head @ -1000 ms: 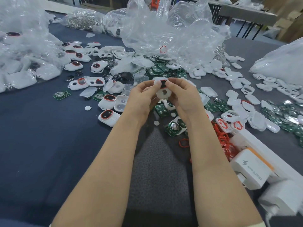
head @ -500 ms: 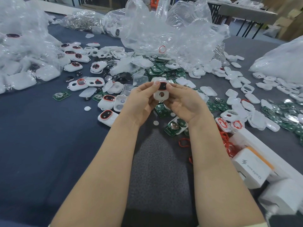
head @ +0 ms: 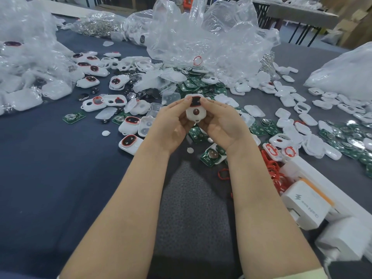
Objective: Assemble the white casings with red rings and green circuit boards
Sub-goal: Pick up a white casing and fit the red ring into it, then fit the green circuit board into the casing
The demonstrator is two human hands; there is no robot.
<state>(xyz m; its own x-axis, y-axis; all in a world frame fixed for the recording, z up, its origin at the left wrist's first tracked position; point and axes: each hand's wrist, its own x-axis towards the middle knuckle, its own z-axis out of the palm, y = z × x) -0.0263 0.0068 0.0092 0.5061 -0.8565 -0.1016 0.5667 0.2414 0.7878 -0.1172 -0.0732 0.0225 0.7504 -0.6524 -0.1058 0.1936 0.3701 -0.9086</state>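
Note:
Both my hands hold one white casing (head: pixel 195 114) above the middle of the table. My left hand (head: pixel 170 125) grips its left side and my right hand (head: pixel 222 125) its right side, with both thumbs pressing at the red-ringed dark opening at its top. A round hole shows lower on the casing. Green circuit boards (head: pixel 210 155) lie under my hands, more (head: pixel 201 85) farther back. Loose red rings (head: pixel 273 170) pile up to the right. Finished casings with red rings (head: pixel 128 142) sit to the left.
Crumpled clear plastic bags (head: pixel 209 35) rise at the back, another bag (head: pixel 26 63) at the left and one (head: pixel 346 71) at the right. White casing halves (head: pixel 289 101) litter the right side. White charger boxes (head: pixel 306 204) stand at the near right. The table (head: pixel 50 178) is covered in dark blue cloth.
The casing turned in my hands and its round hole now shows dark red. My hands shifted slightly lower and my thumbs moved onto the top opening.

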